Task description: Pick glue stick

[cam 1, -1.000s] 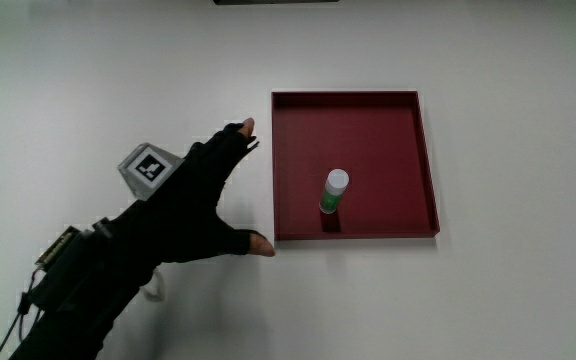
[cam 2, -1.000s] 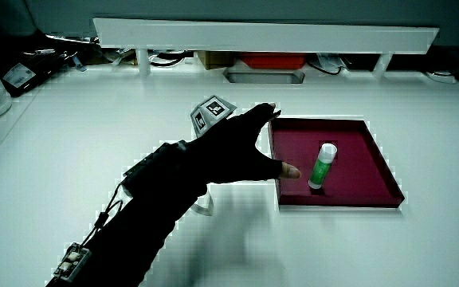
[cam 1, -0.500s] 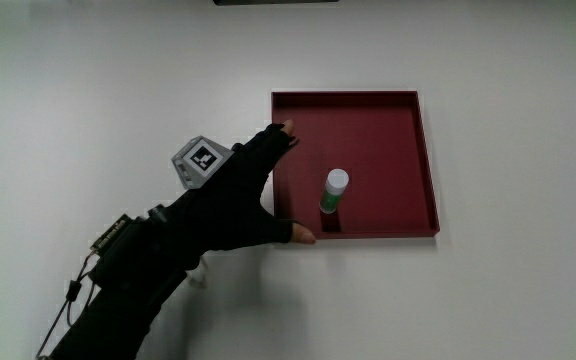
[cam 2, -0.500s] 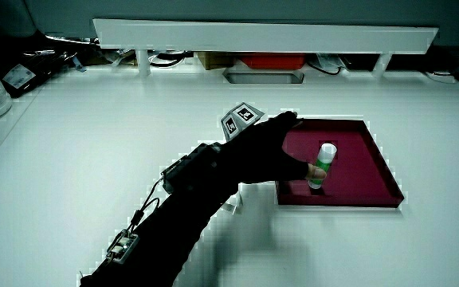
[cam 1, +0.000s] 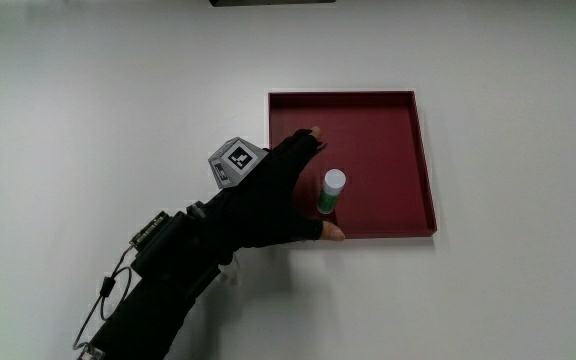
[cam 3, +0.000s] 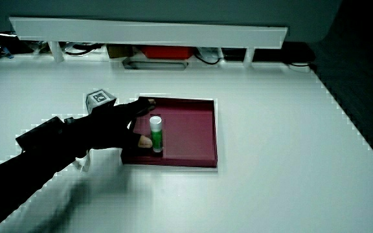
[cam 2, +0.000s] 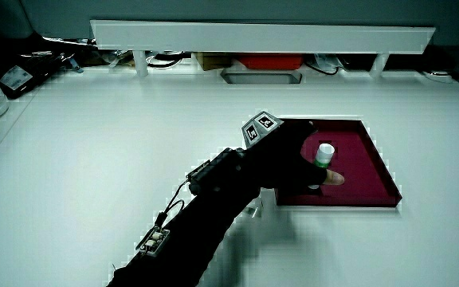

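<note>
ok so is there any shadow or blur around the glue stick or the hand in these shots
Main view: the glue stick is sharp and throws a short dark shadow on the tray floor, toward the person. Side views: the forearm smears at its edge nearest the person, and a soft grey shadow lies on the table beside the hand.

White tabletop [cam 1: 508, 300], evenly lit. In both side views a low white partition [cam 2: 261, 36] spans the upper frame; cables [cam 2: 329, 64] and a red box [cam 2: 265, 60] lie beneath it. Dark wall [cam 3: 173, 10] above.
</note>
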The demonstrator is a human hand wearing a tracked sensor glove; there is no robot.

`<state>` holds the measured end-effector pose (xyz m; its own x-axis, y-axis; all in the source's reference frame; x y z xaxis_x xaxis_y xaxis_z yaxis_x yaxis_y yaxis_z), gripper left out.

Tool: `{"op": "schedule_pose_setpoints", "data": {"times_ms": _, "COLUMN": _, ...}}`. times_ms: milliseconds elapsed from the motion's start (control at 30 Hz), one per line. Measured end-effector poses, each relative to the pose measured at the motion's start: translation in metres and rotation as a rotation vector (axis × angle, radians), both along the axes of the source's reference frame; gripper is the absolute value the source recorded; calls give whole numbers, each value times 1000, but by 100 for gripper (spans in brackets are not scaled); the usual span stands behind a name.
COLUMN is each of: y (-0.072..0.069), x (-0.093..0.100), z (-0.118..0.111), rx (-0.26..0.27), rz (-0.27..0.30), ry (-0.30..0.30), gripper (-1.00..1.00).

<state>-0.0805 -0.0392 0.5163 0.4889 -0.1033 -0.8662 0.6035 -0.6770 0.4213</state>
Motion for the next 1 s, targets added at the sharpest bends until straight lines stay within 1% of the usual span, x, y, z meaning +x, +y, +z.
{"op": "schedule_pose_setpoints", "data": {"times_ms": 67, "y": 0, "x": 2, "z": 0, "rx": -8, "rz": -1, "ry": -8, "gripper": 0}}
{"op": "schedule_pose_setpoints", "data": {"times_ms": 133, "y": 0, "x": 3, "z": 2, "rx": -2, "rz": -2, "ry": 6, "gripper": 0}}
{"op": "schedule_pose_setpoints", "data": {"times_ms": 167, "y": 0, "x": 3, "z": 0, "rx": -5, "rz": -3, "ry": 0, "gripper": 0}}
{"op": "schedule_pose_setpoints", "data": {"times_ms": 200, "y": 0, "x": 3, "z": 2, "rx": 8, "rz": 0, "ry": 3, "gripper": 0}}
{"op": "schedule_pose_setpoints", "data": {"times_ms": 233, "y": 1, "x": 3, "z": 2, "rx": 10, "rz": -6, "ry": 0, "gripper": 0}}
{"op": "schedule_pose_setpoints", "data": {"times_ms": 300, "y": 2, "x": 3, "z": 3, "rx": -1, "rz": -18, "ry": 23, "gripper": 3}}
{"op": "schedule_pose_setpoints", "data": {"times_ms": 367, "y": 2, "x": 1, "z": 3, "rx": 18, "rz": -47, "ry": 43, "gripper": 10}}
{"op": "schedule_pose_setpoints", "data": {"times_ms": 400, "y": 2, "x": 0, "z": 4, "rx": 34, "rz": -59, "ry": 44, "gripper": 14}}
{"op": "schedule_pose_setpoints", "data": {"times_ms": 467, "y": 2, "x": -1, "z": 1, "rx": 33, "rz": -88, "ry": 39, "gripper": 21}}
{"op": "schedule_pose_setpoints", "data": {"times_ms": 500, "y": 2, "x": -1, "z": 0, "rx": 40, "rz": -106, "ry": 38, "gripper": 24}}
{"op": "schedule_pose_setpoints", "data": {"times_ms": 533, "y": 2, "x": -2, "z": 2, "rx": 58, "rz": -120, "ry": 48, "gripper": 28}}
{"op": "schedule_pose_setpoints", "data": {"times_ms": 567, "y": 2, "x": -3, "z": 4, "rx": 60, "rz": -136, "ry": 52, "gripper": 31}}
{"op": "schedule_pose_setpoints", "data": {"times_ms": 633, "y": 3, "x": -5, "z": 2, "rx": 65, "rz": -174, "ry": 42, "gripper": 38}}
{"op": "schedule_pose_setpoints", "data": {"times_ms": 667, "y": 3, "x": -6, "z": 3, "rx": 78, "rz": -190, "ry": 46, "gripper": 41}}
{"op": "schedule_pose_setpoints", "data": {"times_ms": 733, "y": 3, "x": -7, "z": 1, "rx": 65, "rz": -216, "ry": 31, "gripper": 48}}
{"op": "schedule_pose_setpoints", "data": {"times_ms": 767, "y": 2, "x": -7, "z": 3, "rx": 81, "rz": -217, "ry": 30, "gripper": 52}}
{"op": "schedule_pose_setpoints", "data": {"times_ms": 800, "y": 2, "x": -6, "z": 2, "rx": 63, "rz": -228, "ry": 41, "gripper": 55}}
{"op": "schedule_pose_setpoints", "data": {"times_ms": 867, "y": 2, "x": -6, "z": 2, "rx": 70, "rz": -232, "ry": 29, "gripper": 62}}
{"op": "schedule_pose_setpoints", "data": {"times_ms": 933, "y": 3, "x": -5, "z": 2, "rx": 70, "rz": -252, "ry": 43, "gripper": 69}}
{"op": "schedule_pose_setpoints", "data": {"times_ms": 967, "y": 3, "x": -5, "z": 2, "rx": 68, "rz": -260, "ry": 31, "gripper": 72}}
{"op": "schedule_pose_setpoints", "data": {"times_ms": 1000, "y": 3, "x": -5, "z": 2, "rx": 78, "rz": -257, "ry": 31, "gripper": 76}}
